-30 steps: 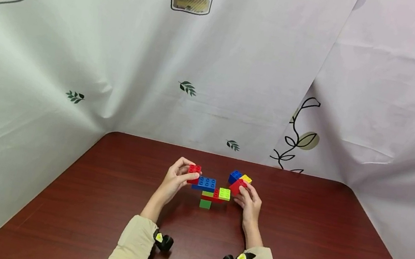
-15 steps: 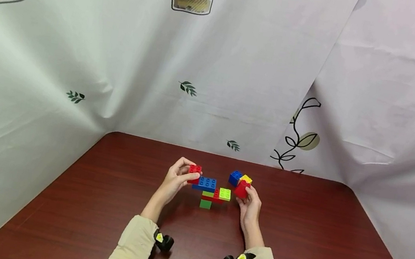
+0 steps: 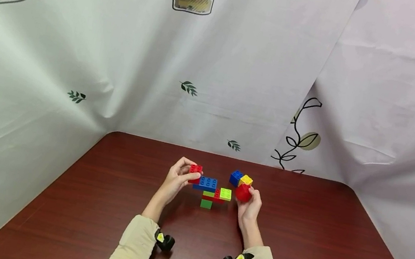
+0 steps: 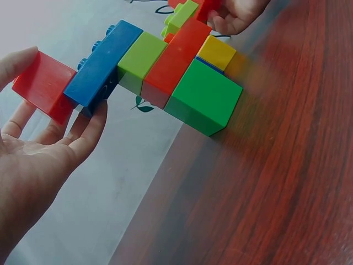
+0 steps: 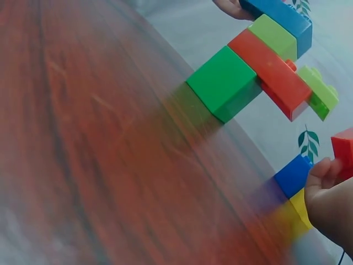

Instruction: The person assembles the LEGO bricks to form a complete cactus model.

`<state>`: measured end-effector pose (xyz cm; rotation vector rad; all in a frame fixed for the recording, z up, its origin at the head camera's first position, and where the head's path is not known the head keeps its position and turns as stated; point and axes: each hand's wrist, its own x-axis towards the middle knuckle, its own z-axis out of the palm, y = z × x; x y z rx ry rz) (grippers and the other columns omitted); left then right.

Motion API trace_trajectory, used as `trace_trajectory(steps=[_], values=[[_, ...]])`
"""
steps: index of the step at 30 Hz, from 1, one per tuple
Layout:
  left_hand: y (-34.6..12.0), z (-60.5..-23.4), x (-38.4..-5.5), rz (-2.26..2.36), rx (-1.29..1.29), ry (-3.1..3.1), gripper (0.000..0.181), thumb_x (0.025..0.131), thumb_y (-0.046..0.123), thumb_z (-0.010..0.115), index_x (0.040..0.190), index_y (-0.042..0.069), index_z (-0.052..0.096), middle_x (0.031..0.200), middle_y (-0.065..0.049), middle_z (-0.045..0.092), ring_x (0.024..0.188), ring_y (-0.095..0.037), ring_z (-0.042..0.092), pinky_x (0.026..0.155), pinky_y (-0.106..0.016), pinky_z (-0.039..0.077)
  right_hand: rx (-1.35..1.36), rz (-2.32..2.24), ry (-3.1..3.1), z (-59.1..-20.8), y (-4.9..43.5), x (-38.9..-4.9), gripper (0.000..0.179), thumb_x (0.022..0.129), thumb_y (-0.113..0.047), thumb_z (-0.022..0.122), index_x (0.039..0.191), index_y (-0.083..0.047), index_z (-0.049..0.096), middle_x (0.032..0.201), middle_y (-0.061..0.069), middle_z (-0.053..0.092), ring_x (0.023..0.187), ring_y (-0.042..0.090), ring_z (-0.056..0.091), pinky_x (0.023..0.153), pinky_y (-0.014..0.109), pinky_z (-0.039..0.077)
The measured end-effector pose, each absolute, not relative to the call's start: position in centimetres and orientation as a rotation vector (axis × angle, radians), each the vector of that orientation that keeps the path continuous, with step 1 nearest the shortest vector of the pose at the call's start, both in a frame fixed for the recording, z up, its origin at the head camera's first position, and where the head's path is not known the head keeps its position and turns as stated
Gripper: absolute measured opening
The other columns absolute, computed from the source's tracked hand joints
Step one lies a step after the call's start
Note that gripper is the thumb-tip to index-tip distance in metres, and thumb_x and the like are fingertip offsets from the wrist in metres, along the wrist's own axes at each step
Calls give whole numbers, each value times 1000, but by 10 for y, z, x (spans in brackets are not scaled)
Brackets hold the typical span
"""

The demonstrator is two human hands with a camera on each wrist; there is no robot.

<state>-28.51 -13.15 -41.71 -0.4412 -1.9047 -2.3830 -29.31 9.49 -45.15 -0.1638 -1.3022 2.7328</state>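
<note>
My left hand [image 3: 175,182] grips a red brick [image 4: 45,86] set at the left end of a long blue brick [image 3: 205,183]; its fingers also touch the blue brick's underside. Below that, a lime brick [image 4: 142,62], a long red brick [image 4: 175,62] and a green brick [image 4: 204,95] form a standing stack on the table. Another lime brick [image 3: 226,194] sits on the long red brick's right end. To the right of the stack, my right hand [image 3: 250,207] pinches a separate red brick [image 3: 243,193], tilted and apart from the stack.
Behind the right hand, a blue brick [image 3: 236,178] and a yellow brick [image 3: 246,180] rest side by side on the brown table [image 3: 96,202]. White printed cloth [image 3: 219,58] hangs along the table's back and sides.
My right hand has turned the red brick it holds and shifted it slightly right and nearer. The left hand and the stack keep their place.
</note>
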Motion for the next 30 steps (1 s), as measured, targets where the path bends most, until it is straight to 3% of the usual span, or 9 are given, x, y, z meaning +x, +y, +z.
trace_trajectory(steps=[5,8,12,18,22,26,30], values=[[-131,-417,-284,-2379,-443,-1906,21,91,4,61,109,9,51,106,-10,69,93,-12,67,87,-44,55,-167,2741,-1283,-448,93,-293,22,94,-19,32,85,-20,52,85,-11,58,77,6,51,71,23,39],[-131,-417,-285,-2383,-439,-1900,21,91,3,61,108,9,51,102,-4,69,94,-14,66,88,-45,55,-195,2730,-1305,-448,92,-293,20,95,-20,33,90,-19,53,86,-11,58,77,6,52,71,22,40],[-131,-418,-286,-2385,-426,-1900,21,91,2,61,110,5,51,101,-2,69,93,-15,66,86,-43,55,-222,2715,-1328,-448,90,-294,18,97,-21,36,96,-16,53,85,-10,59,75,5,52,70,21,41],[-131,-417,-286,-2384,-438,-1908,30,91,3,61,116,-3,45,104,-6,68,92,-13,66,81,-35,56,-184,2675,-1331,-446,88,-293,19,96,-19,39,88,-19,57,83,-10,59,73,5,53,68,20,41],[-132,-416,-285,-2394,-449,-1896,32,91,3,61,117,-4,44,105,-7,68,92,-12,66,79,-31,56,-157,2693,-1301,-445,87,-293,17,98,-21,39,101,-15,54,91,-9,56,82,5,52,74,20,42],[-132,-416,-285,-2396,-454,-1897,28,91,4,61,115,-1,46,104,-4,68,93,-12,67,79,-30,56,-131,2760,-1256,-445,86,-293,30,101,-26,40,123,-7,43,100,-9,52,91,5,49,80,19,43],[-132,-416,-284,-2390,-443,-1908,27,91,3,60,114,0,47,105,-5,68,95,-13,67,82,-35,56,-109,2743,-1303,-446,86,-291,21,102,-24,42,114,-11,52,99,-9,54,91,6,50,79,17,45]])
